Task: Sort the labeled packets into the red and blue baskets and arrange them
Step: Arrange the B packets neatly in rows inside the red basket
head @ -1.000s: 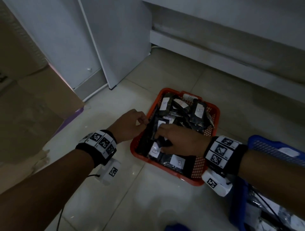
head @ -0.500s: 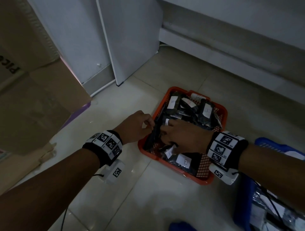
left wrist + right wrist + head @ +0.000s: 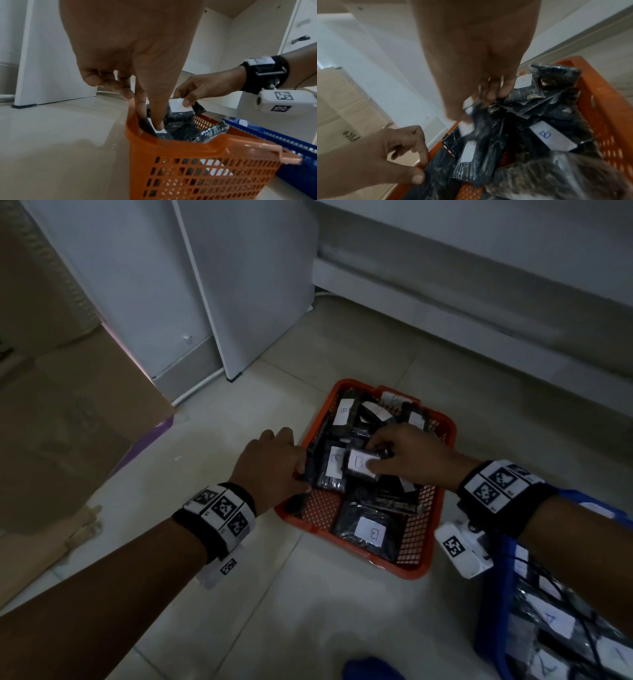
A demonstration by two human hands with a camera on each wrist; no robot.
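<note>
The right hand [image 3: 407, 460] now pinches a packet [image 3: 359, 463] labeled B, raised just above the pile at the middle of the red basket [image 3: 416, 537]; half a second ago this hand lay low among the packets. The left hand [image 3: 270, 467] stays at the basket's left wall, thumb and forefinger clamped on a dark packet [image 3: 147, 127] standing against that wall. The blue basket [image 3: 489, 604], right of the red one, holds packets marked A. Judgement: sorting appears done; the lifted B packet is being repositioned to tidy the rows.
</note>
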